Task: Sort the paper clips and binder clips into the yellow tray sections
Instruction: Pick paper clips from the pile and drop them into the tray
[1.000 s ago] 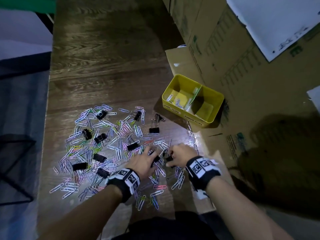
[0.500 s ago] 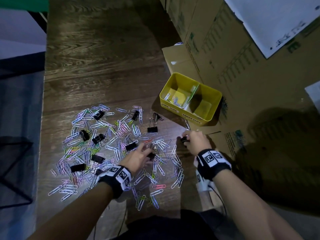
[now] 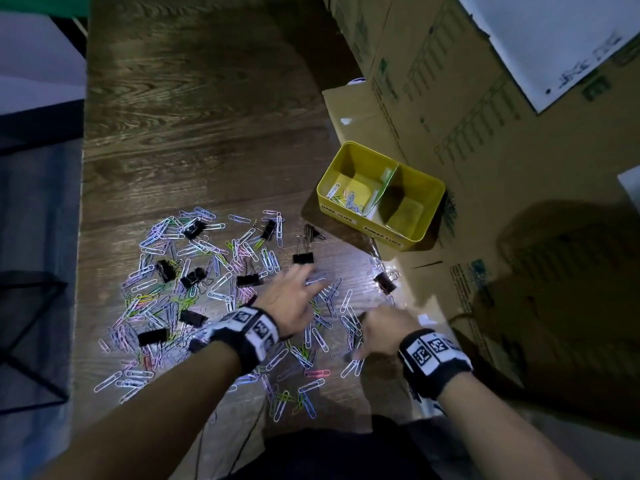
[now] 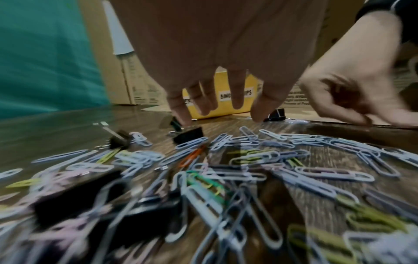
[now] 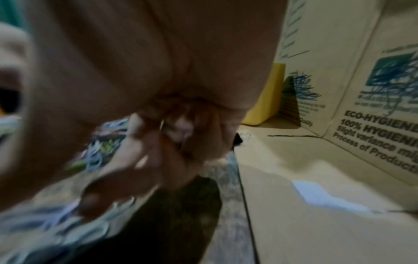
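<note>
Coloured paper clips [image 3: 221,292] and black binder clips lie scattered on the dark wooden table [image 3: 194,140]. The yellow tray [image 3: 341,211] stands at the back right; its left section holds a few paper clips [image 3: 349,200]. My left hand [image 3: 294,292] hovers open with spread fingers, one fingertip [image 4: 184,121] just above a binder clip [image 4: 189,135]. My right hand [image 3: 381,329] is low over the clips, blurred, its fingers [image 5: 158,142] curled; a thin wire loop shows between them. One binder clip [image 3: 384,283] lies alone by the cardboard edge.
Tall cardboard boxes [image 3: 485,133] wall off the right side, and flat cardboard [image 3: 450,292] lies under the tray. A white sheet [image 3: 554,39] lies on the boxes. The table's left edge [image 3: 84,237] drops to a grey floor with a black wire frame [image 3: 31,341].
My right hand let go of the binder clip near the cardboard edge and drew back to the pile. My left hand stretched forward, fingers now spread near another binder clip.
</note>
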Demonstrator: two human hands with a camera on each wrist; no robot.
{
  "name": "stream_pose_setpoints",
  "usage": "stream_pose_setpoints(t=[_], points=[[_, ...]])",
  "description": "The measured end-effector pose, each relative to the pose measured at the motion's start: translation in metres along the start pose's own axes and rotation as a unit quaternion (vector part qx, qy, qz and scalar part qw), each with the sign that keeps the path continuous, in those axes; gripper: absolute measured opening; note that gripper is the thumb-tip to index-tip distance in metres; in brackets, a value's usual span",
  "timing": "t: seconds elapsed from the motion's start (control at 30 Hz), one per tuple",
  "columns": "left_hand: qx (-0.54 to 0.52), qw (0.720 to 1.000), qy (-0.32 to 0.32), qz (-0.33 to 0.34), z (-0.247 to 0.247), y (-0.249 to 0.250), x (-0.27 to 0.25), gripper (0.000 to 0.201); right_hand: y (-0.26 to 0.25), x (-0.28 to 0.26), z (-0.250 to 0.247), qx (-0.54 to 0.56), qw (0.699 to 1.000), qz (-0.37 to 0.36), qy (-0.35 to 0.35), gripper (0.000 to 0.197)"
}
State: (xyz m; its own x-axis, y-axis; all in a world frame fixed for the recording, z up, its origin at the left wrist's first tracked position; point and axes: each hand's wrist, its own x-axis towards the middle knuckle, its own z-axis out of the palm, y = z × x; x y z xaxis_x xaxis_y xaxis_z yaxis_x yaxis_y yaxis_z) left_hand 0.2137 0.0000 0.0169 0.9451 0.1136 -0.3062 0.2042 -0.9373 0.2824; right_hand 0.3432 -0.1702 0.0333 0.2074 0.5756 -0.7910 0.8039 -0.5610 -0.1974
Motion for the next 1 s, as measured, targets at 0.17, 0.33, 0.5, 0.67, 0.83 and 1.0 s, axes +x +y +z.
stream_pose_setpoints(t=[0.17,0.33,0.5,0.67,0.83,1.0], points=[[0.021,0.992,-0.112,-0.046,0.014,0.022,0.030,0.075,-0.011,0.007,0.026,0.000,1.000,0.001,-0.023,0.048],[0.064,0.991,-0.113,0.018,0.031,0.027,0.014,0.078,-0.011,0.018,0.030,0.056,0.992,-0.002,0.111,0.035],[0.037,0.995,-0.091,0.006,0.034,0.017,-0.002,0.076,-0.014,0.020,0.038,0.082,0.978,0.018,0.193,0.092],[0.028,0.994,-0.105,-0.021,0.033,0.020,-0.002,0.063,-0.031,0.025,0.037,0.102,0.976,-0.001,0.195,0.074],[-0.048,0.996,-0.069,-0.043,0.032,0.018,-0.003,0.038,-0.039,0.028,0.032,0.156,0.965,-0.014,0.208,0.047],[-0.139,0.987,-0.054,-0.055,0.027,0.006,-0.007,0.033,-0.032,0.031,0.032,0.236,0.948,-0.005,0.213,0.035]])
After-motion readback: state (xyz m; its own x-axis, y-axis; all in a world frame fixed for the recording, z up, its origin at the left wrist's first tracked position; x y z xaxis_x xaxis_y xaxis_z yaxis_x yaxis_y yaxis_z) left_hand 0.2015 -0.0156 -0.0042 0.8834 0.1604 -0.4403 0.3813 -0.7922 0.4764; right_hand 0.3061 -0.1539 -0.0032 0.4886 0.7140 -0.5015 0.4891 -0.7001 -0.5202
